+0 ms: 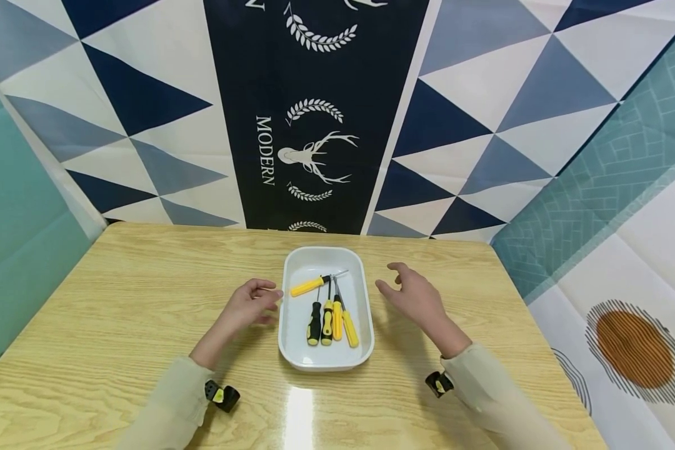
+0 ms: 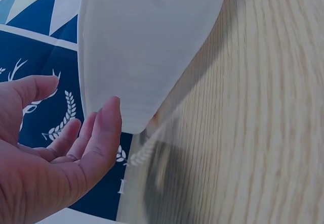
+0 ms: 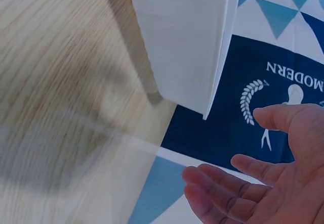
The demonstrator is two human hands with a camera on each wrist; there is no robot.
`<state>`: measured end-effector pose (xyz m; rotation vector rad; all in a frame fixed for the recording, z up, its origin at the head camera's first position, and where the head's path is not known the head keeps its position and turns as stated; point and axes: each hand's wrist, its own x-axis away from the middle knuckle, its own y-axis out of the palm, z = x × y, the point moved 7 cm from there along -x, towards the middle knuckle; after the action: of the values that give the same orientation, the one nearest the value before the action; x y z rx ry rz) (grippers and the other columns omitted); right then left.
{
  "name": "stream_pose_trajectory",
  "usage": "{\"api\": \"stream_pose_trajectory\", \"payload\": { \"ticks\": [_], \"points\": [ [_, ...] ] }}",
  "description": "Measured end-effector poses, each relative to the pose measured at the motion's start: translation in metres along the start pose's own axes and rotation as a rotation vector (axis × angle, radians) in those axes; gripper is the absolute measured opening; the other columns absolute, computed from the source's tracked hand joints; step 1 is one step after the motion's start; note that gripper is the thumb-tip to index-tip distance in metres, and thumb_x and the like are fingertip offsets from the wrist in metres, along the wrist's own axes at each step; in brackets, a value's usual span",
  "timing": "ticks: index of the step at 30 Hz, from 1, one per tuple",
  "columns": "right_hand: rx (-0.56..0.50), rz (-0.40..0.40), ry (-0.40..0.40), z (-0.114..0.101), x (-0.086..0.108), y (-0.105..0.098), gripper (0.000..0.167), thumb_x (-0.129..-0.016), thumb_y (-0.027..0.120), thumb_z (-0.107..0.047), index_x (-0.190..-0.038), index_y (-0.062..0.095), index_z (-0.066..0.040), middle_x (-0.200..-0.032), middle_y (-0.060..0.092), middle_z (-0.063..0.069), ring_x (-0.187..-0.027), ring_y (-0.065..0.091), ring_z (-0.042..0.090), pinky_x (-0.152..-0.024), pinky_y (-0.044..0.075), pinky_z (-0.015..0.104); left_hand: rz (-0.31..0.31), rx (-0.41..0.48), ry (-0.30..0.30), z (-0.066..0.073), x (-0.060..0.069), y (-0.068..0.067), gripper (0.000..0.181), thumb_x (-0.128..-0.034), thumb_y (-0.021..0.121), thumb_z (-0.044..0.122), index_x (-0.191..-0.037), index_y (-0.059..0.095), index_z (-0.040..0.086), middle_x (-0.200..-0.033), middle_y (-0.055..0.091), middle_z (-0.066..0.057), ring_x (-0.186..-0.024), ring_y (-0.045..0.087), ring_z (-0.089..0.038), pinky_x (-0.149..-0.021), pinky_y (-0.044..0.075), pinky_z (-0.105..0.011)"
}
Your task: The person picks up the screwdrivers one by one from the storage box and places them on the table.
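Note:
A white tray (image 1: 326, 361) stands on the wooden table between my two hands. Several screwdrivers lie in it: one with a yellow handle (image 1: 306, 287) slants across the far part. Nearer, side by side, are a black-handled screwdriver (image 1: 314, 325), a black-and-yellow one (image 1: 327, 322) and two yellow ones, the outer yellow screwdriver (image 1: 350, 329) tilted. My left hand (image 1: 250, 306) is beside the tray's left wall, fingers loosely bent and holding nothing; whether a fingertip touches the rim I cannot tell. Apart from the tray's right side, my right hand (image 1: 416, 297) hovers with spread fingers, also holding nothing.
The wooden table (image 1: 146, 300) extends to both sides of the tray. Behind it hangs a patterned cloth (image 1: 309, 206) with triangles and a deer head. Each sleeve's cuff has a small black wrist camera, the left camera (image 1: 222, 396) and the right camera (image 1: 439, 384).

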<state>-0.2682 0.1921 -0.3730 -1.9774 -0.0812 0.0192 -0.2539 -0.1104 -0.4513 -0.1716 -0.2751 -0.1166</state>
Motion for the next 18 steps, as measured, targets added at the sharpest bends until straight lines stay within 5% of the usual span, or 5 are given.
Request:
{"api": "stream_pose_trajectory", "payload": {
  "ticks": [18],
  "points": [
    [0.014,-0.045,-0.05,-0.041,-0.012,0.009,0.056,-0.09,0.053,-0.045,-0.134,0.048,-0.01,-0.117,0.063,0.015,-0.104,0.061,0.028,-0.078,0.052,0.044,0.006,0.019,-0.019,-0.003,-0.004,0.012,0.04,-0.09,0.061,0.022,-0.123,0.049,0.004,-0.102,0.059,-0.015,-0.084,0.064,-0.02,-0.067,0.057,-0.03]
  ]
}}
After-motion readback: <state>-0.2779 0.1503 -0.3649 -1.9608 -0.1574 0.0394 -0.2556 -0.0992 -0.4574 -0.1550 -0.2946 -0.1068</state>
